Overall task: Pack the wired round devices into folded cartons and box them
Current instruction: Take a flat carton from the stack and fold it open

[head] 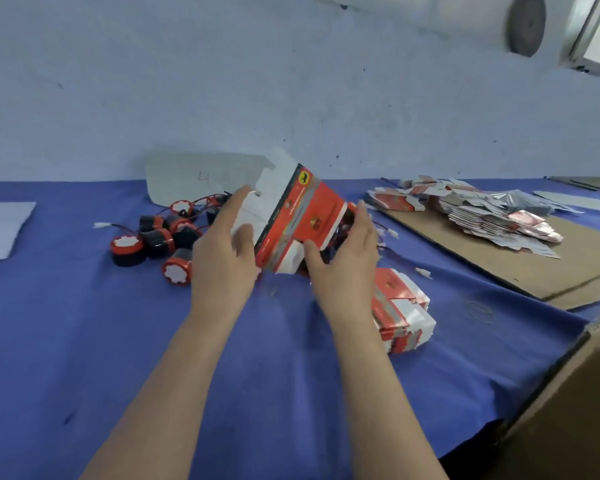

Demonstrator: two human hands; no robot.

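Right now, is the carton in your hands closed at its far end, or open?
Open: the carton has white flaps sticking out untucked at its far end. Contents: cannot tell.

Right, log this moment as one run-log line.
left hand: grips red carton | right hand: grips its lower end | round devices: loose on blue cloth | folded cartons: by right wrist

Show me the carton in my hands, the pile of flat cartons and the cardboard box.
Held carton (302, 216), head view, red front panel.
Flat carton pile (492, 220), head view, middle of stack.
Cardboard box (575, 393), head view, outer wall.
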